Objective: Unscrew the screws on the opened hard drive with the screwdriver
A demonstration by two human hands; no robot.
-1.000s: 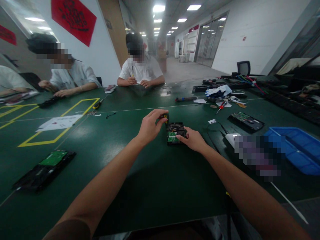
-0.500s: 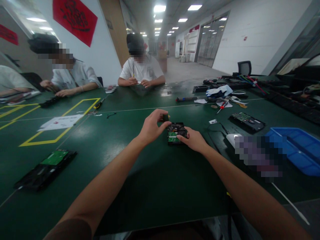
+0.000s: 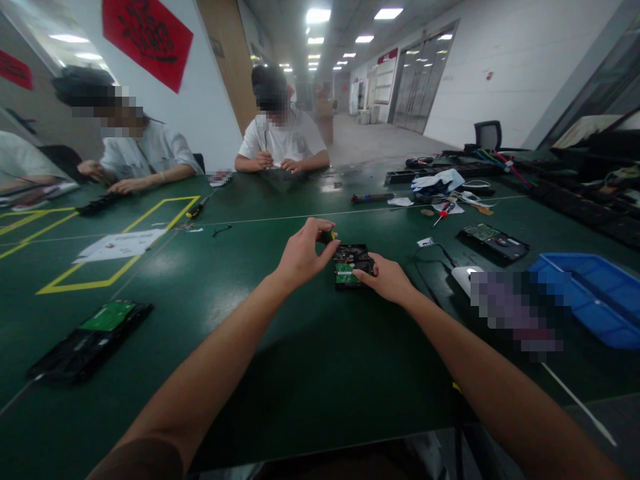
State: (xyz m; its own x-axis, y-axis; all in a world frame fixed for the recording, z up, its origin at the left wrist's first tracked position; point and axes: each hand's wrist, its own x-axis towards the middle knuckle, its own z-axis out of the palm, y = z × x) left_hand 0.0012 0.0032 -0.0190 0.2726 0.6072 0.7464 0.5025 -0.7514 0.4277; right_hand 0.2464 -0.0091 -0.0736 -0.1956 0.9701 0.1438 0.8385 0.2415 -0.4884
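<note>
Looks mid-job to me: the hard drive [image 3: 351, 265] is dead ahead at 12 o'clock with its green board [image 3: 345, 273] still on. Too small to see what's been loosened, so what's left is hard to call. Left hand [image 3: 303, 253], at the drive's 11 o'clock, has what looks like a screwdriver [image 3: 327, 237] pinched; right hand [image 3: 387, 277] grips the drive's 3 o'clock edge. A spare drive [image 3: 75, 345] lies at 10, blue tray [image 3: 590, 313] at 2. Main snag risk: the black cable [image 3: 448, 258] near the right wrist.

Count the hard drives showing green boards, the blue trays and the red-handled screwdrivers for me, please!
Hard drives showing green boards: 3
Blue trays: 1
Red-handled screwdrivers: 1
Total: 5
</note>
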